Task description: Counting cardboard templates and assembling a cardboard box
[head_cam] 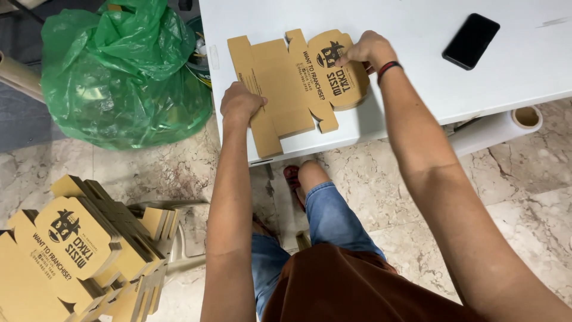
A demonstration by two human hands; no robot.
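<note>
A flat, unfolded brown cardboard box blank (286, 83) with black print lies near the front edge of a white table (417, 36). My left hand (240, 102) grips the blank's lower left flap at the table edge. My right hand (369, 50), with a red and black band on the wrist, presses down on the rounded printed flap at the blank's right end. Both forearms reach up from the bottom of the view.
A black phone (471, 40) lies face down on the table to the right. A stack of the same cardboard blanks (77, 250) sits at lower left. A full green plastic bag (119, 71) stands left of the table. A white roll (500, 128) lies under the table's right side.
</note>
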